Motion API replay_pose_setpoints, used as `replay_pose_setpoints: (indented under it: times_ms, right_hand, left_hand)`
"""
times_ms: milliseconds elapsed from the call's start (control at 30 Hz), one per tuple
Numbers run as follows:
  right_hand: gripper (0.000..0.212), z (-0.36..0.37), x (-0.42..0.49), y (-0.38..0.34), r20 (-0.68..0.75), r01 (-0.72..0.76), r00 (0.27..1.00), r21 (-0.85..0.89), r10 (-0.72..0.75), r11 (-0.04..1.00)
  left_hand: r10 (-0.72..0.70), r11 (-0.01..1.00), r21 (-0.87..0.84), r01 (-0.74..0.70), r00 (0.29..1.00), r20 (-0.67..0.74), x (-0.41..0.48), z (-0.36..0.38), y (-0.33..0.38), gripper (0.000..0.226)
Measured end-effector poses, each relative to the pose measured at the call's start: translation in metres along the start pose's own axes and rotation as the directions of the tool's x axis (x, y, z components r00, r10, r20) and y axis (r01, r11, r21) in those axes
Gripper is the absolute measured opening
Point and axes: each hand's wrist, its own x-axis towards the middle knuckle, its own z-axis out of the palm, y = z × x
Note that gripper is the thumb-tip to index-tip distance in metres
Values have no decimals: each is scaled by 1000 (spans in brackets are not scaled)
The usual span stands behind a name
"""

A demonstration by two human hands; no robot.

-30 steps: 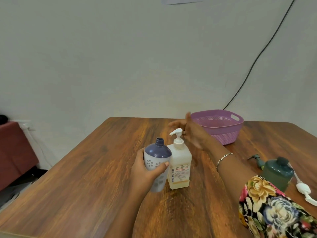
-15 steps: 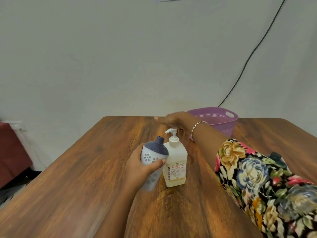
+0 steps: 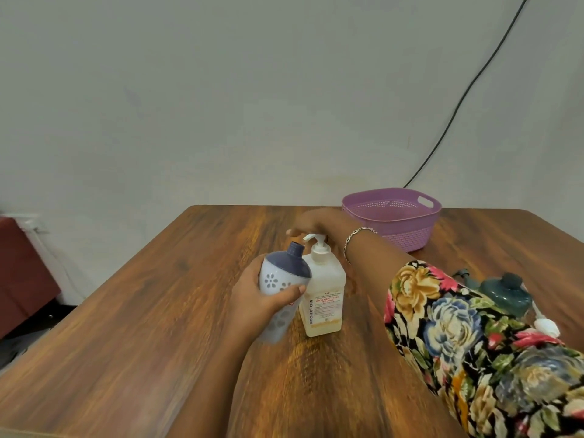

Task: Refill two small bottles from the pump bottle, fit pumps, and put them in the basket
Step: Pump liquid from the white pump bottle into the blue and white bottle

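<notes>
I am bringing my right hand (image 3: 316, 222) down over the pump head (image 3: 317, 239) of the pump bottle (image 3: 324, 298); a second ago it was hovering off to the side, nearer the basket (image 3: 407, 240). Its fingers are lying straight across the top of the pump, grasping nothing, and I cannot tell whether they are pressing yet. My left hand (image 3: 252, 303) is gripping the small bottle (image 3: 286, 273) round its white flowered body. I am tipping it so that its open dark neck is sitting just under the nozzle; a moment ago it was standing straighter. So I judge I am lining up the first refill, with the pumping itself not yet begun.

The pump bottle is standing upright on the tabletop (image 3: 151, 327) in front of me, the small bottle leaning close against its shoulder. To my right, partly hidden behind my flowered sleeve (image 3: 458, 327), the green bottle (image 3: 508, 295) is waiting, with a white pump (image 3: 546, 327) lying just beside it. The basket is sitting near the far edge, well apart from both bottles. Nothing is blocking the nozzle. My worry is the narrow neck slipping off line while I am pressing one-handed.
</notes>
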Motion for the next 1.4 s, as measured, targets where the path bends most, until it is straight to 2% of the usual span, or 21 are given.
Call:
replay_pose_setpoints:
  times_ms: [133, 200, 300, 400, 467, 533, 700, 767, 867, 967, 1067, 1167, 1233, 1400]
  right_hand:
    - [39, 4, 2, 0, 4, -1, 1000, -159, 1, 987]
    - [30, 3, 2, 1, -2, -1, 1000, -185, 1, 983]
    - [33, 1, 2, 1, 14, 30, 1000, -173, -28, 985]
    - [27, -2, -3, -2, 57, 52, 997, -86, -48, 995]
    - [31, -4, -6, -2, 90, 88, 993, -100, -79, 991]
    - [18, -3, -5, -2, 75, 80, 995, -110, -72, 991]
    - [29, 8, 13, 2, -46, -7, 999, -233, -4, 972]
    - [30, 8, 12, 2, -28, 5, 1000, -250, -13, 968]
    - [20, 2, 2, 0, 64, 55, 997, -126, -47, 990]
    - [31, -1, -9, 1, 101, 51, 994, 15, -52, 999]
    - [32, 2, -6, 2, 87, 57, 995, 16, -58, 998]
    - [36, 9, 5, 4, 32, 49, 998, -112, -46, 992]
    - [38, 10, 6, 5, 25, 36, 999, -135, -33, 990]
    - [41, 0, -4, 1, 110, 46, 993, 35, -50, 998]
  left_hand:
    - [8, 1000, -6, -8, 1000, -1, 1, 1, -2, 58]
    - [12, 1000, -1, -12, 1000, 4, 1, 1, -1, 58]
    - [16, 1000, 13, -16, 1000, 13, 2, 1, -1, 59]
    - [16, 999, 32, -17, 1000, 18, 2, 0, 2, 60]
    - [12, 999, 33, -13, 1000, 25, 3, 0, 3, 64]
    - [15, 999, 31, -16, 999, 30, 2, 0, 4, 67]
    - [9, 999, 51, -11, 999, 38, 5, -1, 0, 70]
    - [1, 998, 64, -3, 999, 43, 6, -3, 0, 71]
    - [1, 998, 58, -4, 999, 53, 6, -2, 4, 72]
    - [6, 999, 49, -9, 998, 68, 6, 0, 9, 74]
    - [5, 999, 44, -7, 998, 60, 5, 0, 8, 73]
    - [-3, 997, 76, -2, 998, 67, 6, -2, 4, 70]
    - [-11, 997, 82, 5, 997, 73, 6, -4, 4, 69]
    - [-22, 997, 77, 15, 996, 88, 8, -2, 9, 70]
